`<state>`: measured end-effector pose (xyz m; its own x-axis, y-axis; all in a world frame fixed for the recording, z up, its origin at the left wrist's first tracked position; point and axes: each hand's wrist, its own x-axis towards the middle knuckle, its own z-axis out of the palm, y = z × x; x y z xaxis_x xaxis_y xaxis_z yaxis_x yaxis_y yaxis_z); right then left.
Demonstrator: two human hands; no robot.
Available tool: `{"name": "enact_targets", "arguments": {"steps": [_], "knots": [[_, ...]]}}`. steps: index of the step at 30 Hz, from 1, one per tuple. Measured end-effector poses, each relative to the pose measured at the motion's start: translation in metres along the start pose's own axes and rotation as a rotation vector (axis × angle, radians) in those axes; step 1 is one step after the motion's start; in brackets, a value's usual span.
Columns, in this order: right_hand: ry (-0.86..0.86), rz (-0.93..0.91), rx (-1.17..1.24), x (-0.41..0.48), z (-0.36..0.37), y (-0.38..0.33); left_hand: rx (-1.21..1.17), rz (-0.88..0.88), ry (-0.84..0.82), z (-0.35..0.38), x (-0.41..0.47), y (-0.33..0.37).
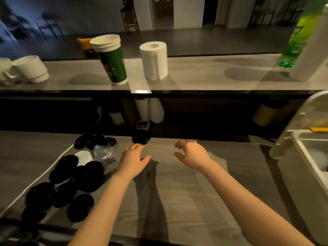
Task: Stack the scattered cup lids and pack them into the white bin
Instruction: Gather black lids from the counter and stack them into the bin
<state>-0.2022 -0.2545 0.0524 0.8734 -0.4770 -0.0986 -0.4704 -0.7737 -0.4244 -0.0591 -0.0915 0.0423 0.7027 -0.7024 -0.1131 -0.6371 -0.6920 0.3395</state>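
your left hand [134, 159] hangs palm down over the desk [186, 192], grip apart and holding nothing, fingertips reaching toward 12 o'clock. just past those fingertips, at 12 o'clock from the hand, a short dark stack of lids [141, 139] sits at the far edge of the desk; whether the fingers touch it you cannot tell, the spot is dim. your right hand [192, 155] hovers at 3 o'clock of the left, grip half curled and apart, also empty, and the stack lies at about 10 o'clock from it. the left is the nearer hand to that stack. the bulk of the work lies the other way: scattered black lids [78, 176] spread from 8 to 10 o'clock of the left hand, lying flat, some overlapping, with one white lid [83, 157] and a clear lid [103, 150] among them. the white bin [301, 174] stands at the right edge of the desk, at 3 o'clock of the right hand and well apart from every lid. judgement: gathering falls to the left, loading the bin to the right; stacking is barely begun.
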Motion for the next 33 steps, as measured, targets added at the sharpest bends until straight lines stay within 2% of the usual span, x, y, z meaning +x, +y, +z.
{"name": "enact_targets", "arguments": {"steps": [11, 18, 25, 27, 30, 33], "knots": [[-0.161, 0.143, 0.014, 0.081, 0.091, -0.080, 0.022, -0.089, -0.163, -0.012, 0.053, -0.141], [-0.236, 0.226, 0.059, 0.144, 0.129, -0.090, 0.095, -0.074, -0.120, -0.020, 0.092, -0.197], [-0.309, 0.241, -0.149, 0.176, 0.154, -0.096, 0.197, -0.074, -0.230, -0.011, 0.126, -0.216], [-0.258, 0.220, -0.166, 0.173, 0.160, -0.097, 0.175, -0.077, -0.201, -0.007, 0.129, -0.217], [-0.085, 0.167, -0.157, 0.171, 0.161, -0.096, 0.146, -0.110, -0.197, -0.004, 0.134, -0.216], [-0.106, 0.193, -0.087, 0.177, 0.160, -0.097, 0.140, -0.149, -0.221, -0.005, 0.138, -0.214]]}}
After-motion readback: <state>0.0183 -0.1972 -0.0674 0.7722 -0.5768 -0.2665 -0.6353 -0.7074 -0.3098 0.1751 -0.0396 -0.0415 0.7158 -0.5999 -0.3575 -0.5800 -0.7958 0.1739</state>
